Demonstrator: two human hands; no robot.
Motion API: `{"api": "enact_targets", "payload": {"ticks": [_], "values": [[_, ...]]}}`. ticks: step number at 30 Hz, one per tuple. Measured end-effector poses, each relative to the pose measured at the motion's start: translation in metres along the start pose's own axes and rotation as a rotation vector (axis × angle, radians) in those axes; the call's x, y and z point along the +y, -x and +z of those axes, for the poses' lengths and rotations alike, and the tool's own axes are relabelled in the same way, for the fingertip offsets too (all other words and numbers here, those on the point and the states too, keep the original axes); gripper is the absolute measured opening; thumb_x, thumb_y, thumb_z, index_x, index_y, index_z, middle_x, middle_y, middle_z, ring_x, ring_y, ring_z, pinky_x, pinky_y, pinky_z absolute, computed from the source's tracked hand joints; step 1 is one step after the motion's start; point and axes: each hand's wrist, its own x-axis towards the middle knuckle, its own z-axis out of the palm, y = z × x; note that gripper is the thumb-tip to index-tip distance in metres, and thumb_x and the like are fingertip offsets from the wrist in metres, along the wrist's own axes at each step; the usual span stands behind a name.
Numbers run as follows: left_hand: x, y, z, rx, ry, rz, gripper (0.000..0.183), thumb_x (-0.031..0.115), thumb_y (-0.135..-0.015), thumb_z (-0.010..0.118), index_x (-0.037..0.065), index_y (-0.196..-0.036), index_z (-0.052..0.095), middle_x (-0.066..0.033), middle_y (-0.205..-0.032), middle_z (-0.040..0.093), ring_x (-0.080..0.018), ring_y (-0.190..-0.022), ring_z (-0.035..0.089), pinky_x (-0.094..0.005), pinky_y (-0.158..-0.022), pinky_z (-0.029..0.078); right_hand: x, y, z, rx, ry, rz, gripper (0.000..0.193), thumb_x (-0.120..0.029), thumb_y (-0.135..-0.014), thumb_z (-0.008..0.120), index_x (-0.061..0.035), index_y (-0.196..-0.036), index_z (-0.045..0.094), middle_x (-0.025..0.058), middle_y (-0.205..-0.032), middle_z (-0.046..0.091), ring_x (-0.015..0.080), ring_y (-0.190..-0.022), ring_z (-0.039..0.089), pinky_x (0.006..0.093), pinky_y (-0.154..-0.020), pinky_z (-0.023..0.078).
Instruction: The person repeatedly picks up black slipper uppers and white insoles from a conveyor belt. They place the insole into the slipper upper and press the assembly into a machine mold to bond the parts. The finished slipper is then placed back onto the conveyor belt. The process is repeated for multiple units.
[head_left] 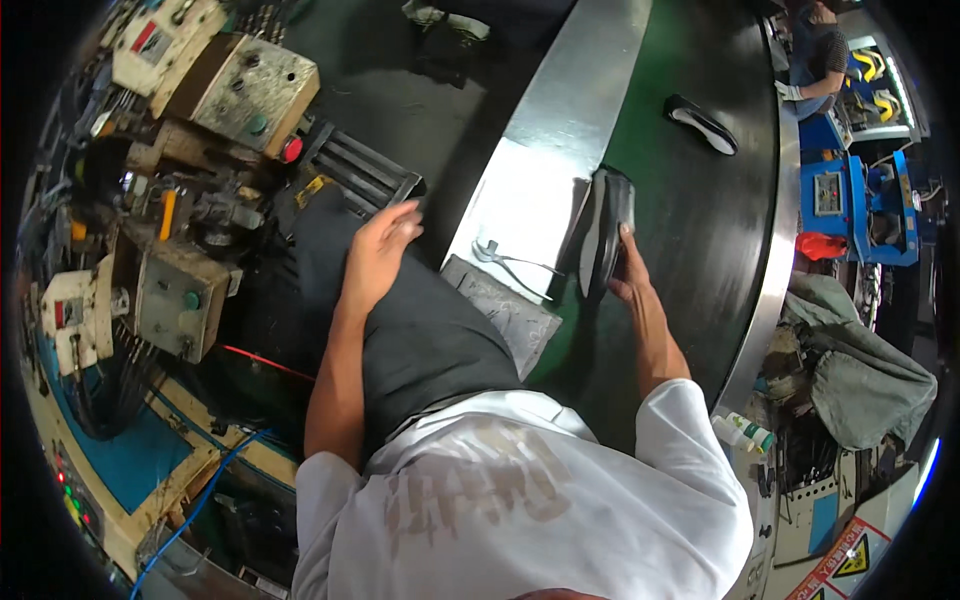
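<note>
My right hand (629, 272) grips the near end of a black shoe (612, 215) over the dark conveyor belt, thumb along its side. A pale grey strip runs along the shoe's left side; the fingers beneath are partly hidden. My left hand (383, 250) is raised over my dark-trousered leg, apart from the machine at the left. Its fingers are loosely bent and apart, and nothing shows in them. Another black shoe (703, 126) with a pale inside lies farther up the belt.
A metal tool with thin handles (508, 264) lies on the belt's steel edge (560, 110), beside a worn grey pad (500, 312). At left stands a machine with control boxes (245, 95) and a red button (291, 149). Grey cloth (860, 365) hangs at right; a gloved co-worker (815, 60) stands far right.
</note>
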Motion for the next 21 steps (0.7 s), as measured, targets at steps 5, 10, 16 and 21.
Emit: {"api": "enact_targets", "payload": {"ticks": [5,10,16,21], "values": [[0.057,-0.013,-0.015,-0.051,0.146,0.09,0.052,0.017,-0.107,0.064,0.001,-0.155,0.051,-0.019,-0.146,0.06,-0.0214,-0.122,0.067,-0.0346,-0.097,0.058,0.074,0.015,0.151,-0.36,-0.067,0.138,0.092,-0.076,-0.094,0.062,-0.0034,-0.15,0.056,0.0172,-0.12,0.073,0.0326,-0.103,0.074,0.0489,-0.093,0.063],[0.051,0.006,-0.075,0.228,-0.227,0.297,0.042,0.014,-0.102,0.072,0.002,-0.141,0.065,-0.0082,-0.132,0.069,-0.0158,-0.114,0.065,-0.0311,-0.1,0.052,0.163,0.002,0.242,-0.614,-0.013,0.41,0.098,-0.078,-0.095,0.055,0.0001,-0.154,0.05,0.0285,-0.131,0.067,0.0421,-0.112,0.071,0.0541,-0.102,0.058],[0.032,0.092,-0.122,0.613,-0.4,0.295,0.02,0.005,-0.102,0.065,-0.002,-0.119,0.072,-0.0138,-0.106,0.074,-0.0225,-0.095,0.071,-0.0315,-0.084,0.054,0.139,0.1,0.338,-0.926,0.667,0.21,0.104,-0.058,-0.091,0.078,-0.0012,-0.165,0.031,0.0253,-0.154,0.053,0.0342,-0.135,0.06,0.0477,-0.112,0.051],[0.036,0.111,-0.136,0.643,-0.581,0.496,0.024,-0.003,-0.102,0.059,-0.003,-0.124,0.069,-0.0218,-0.102,0.071,-0.0384,-0.093,0.072,-0.0404,-0.078,0.057,0.142,0.149,0.353,-0.796,1.241,-0.279,0.1,-0.035,-0.09,0.086,0.0051,-0.163,0.031,0.0228,-0.142,0.062,0.0222,-0.118,0.068,0.0339,-0.096,0.057]]}}
